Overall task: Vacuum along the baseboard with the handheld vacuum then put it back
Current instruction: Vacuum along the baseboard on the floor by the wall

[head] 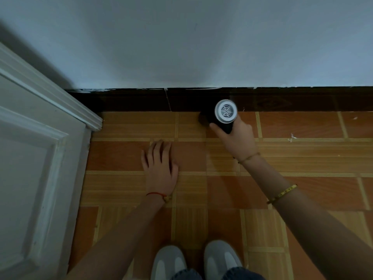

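Mid-sweep, by the look: right hand (235, 136) clamped on handheld vacuum (223, 115), nozzle low against dark baseboard (129, 101) right of centre. Left hand (159, 166) flat, fingers spread on tile floor (302, 164). Return spot unseen; putting back remains

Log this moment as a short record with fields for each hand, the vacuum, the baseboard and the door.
right hand: grips handheld vacuum
left hand: flat on tiled floor, empty
vacuum: nose down where floor meets the dark baseboard, white vented end facing camera
door: white, panelled, at left
debris: white flecks on floor at right
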